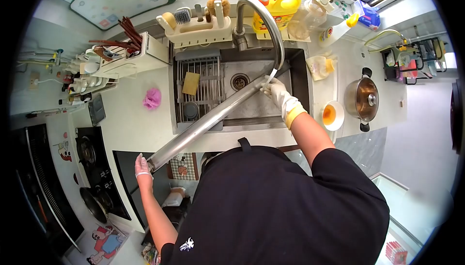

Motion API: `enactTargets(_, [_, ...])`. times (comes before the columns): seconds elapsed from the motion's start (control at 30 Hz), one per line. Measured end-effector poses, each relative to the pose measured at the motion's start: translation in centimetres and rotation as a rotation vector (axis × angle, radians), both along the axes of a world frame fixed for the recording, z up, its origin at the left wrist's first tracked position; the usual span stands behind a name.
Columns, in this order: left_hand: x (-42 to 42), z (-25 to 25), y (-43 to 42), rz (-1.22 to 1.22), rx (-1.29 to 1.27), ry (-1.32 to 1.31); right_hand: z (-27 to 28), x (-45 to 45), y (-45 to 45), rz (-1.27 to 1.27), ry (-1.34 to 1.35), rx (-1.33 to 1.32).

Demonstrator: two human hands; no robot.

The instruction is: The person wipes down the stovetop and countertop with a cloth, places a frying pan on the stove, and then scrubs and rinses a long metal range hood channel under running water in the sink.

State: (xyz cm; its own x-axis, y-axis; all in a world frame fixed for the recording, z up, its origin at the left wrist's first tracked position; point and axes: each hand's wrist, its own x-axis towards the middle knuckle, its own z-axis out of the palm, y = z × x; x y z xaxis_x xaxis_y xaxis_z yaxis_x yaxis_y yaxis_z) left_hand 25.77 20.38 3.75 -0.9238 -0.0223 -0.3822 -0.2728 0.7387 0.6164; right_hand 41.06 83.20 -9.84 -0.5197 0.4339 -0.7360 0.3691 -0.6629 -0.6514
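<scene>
Stands at the sink point(249, 114) and holds up a long metal bar point(203, 123) slantwise over it, from near left to far right, with one end past the near edge of the counter point(145, 129) and the other under the spout of the faucet point(277, 32). Sets the left hand point(142, 167), in a thin clear glove, against the bar's near left end, fingers pressed together and pointing away from the body; cannot tell the place of the thumb. Lays the right hand point(278, 94), in a white glove with a yellow cuff, on the bar's far right end, fingers bent and close together; cannot tell a pinch from a mere touch there. Crosses with the bar over the near right part of a rack point(198, 55), to the right of a yellow sponge point(191, 84), leaving the drain point(240, 82) visible beyond. Has a pink puff point(152, 99) left of the sink, a white bowl point(340, 119) with something orange inside on the right, and a lidded pot point(355, 101) farther right. Faces, at the far side, a brush caddy point(201, 33) left of the faucet and a yellow jug point(286, 4) just behind it.
</scene>
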Motion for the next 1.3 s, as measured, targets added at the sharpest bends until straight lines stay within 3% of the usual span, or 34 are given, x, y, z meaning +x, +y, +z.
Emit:
enactTargets(0.13, [0.7,0.6,0.0,0.057,0.088,-0.015,-2.5,-0.6,0.1,0.068,-0.022,-0.038])
enactTargets(0.3, [1.4,1.1,0.7,0.132,0.142,-0.019,-3.3,-1.1,-0.5,-0.123,0.054,-0.149])
enactTargets(0.43, [1.9,0.8,0.5,0.041,0.091,0.011,-6.9,-0.3,0.2,-0.016,0.120,-0.084])
enactTargets(0.5, [1.9,0.8,0.6,0.056,0.112,0.017,-5.2,-0.9,0.1,-0.067,-0.012,-0.166])
enactTargets(0.73, [2.0,0.1,-0.2,0.079,0.116,0.012,-5.6,-1.9,0.3,-0.017,-0.106,-0.106])
enactTargets(0.8, [2.2,0.1,-0.5,0.080,0.129,0.014,-2.9,-2.7,0.1,0.305,-0.447,0.049])
enactTargets(0.83, [2.4,0.4,0.0,0.088,0.140,0.018,-3.2,-2.3,0.0,0.303,-0.449,0.049])
enactTargets(0.9, [2.7,1.0,0.8,0.093,0.154,0.019,-3.9,-1.3,-0.4,-0.058,-0.212,-0.012])
enactTargets(1.0, [3.0,2.3,2.5,0.128,0.099,-0.009,-5.8,-0.4,0.7,-0.079,-0.061,-0.037])
enactTargets(1.2, [2.7,0.9,1.7,0.107,0.132,0.027,-7.7,2.0,2.0,-0.054,-0.035,-0.032])
enactTargets(1.3, [2.7,1.0,2.0,0.097,0.111,0.035,-5.2,2.7,1.2,0.036,-0.156,0.026])
